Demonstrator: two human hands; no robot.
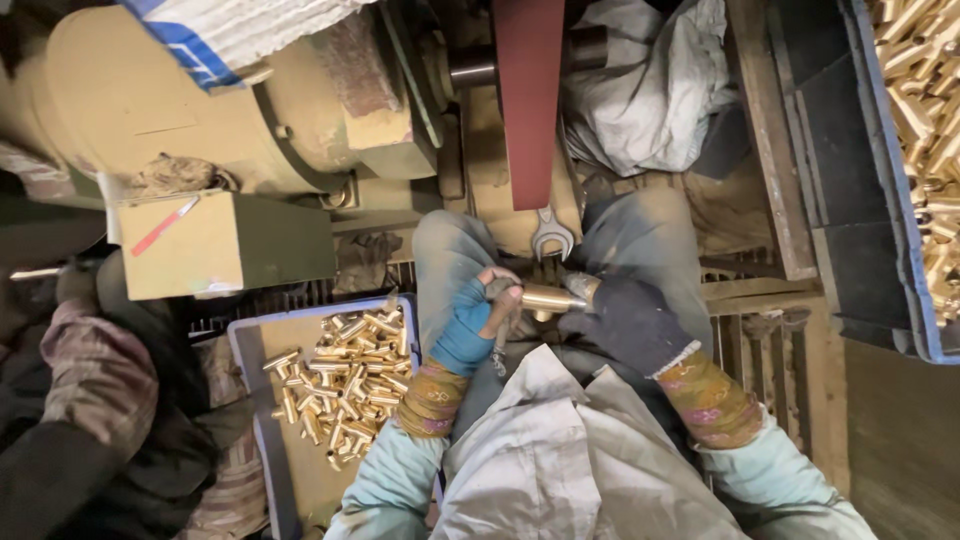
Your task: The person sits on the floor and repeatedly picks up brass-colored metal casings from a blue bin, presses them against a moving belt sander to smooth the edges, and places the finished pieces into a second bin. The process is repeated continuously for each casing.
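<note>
wrench [551, 236] below belt [527, 100] (dark red)

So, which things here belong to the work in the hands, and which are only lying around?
In the work:
- short shiny brass tube, held between both hands
- left hand in a blue glove
- right hand in a dark glove
- red-brown sanding belt
- blue-rimmed tray of brass tubes

Lying about:
- steel open-end spanner
- grey cloth bundle
- dusty cardboard box
- blue crate of brass pieces

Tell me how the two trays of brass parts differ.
The tray on the left lies by the person's knee, shallow and pale-rimmed, its brass pieces piled in the middle. The crate on the right is deeper, dark blue, cut off by the frame and filled edge to edge. Both hold similar short brass tubes.
</note>
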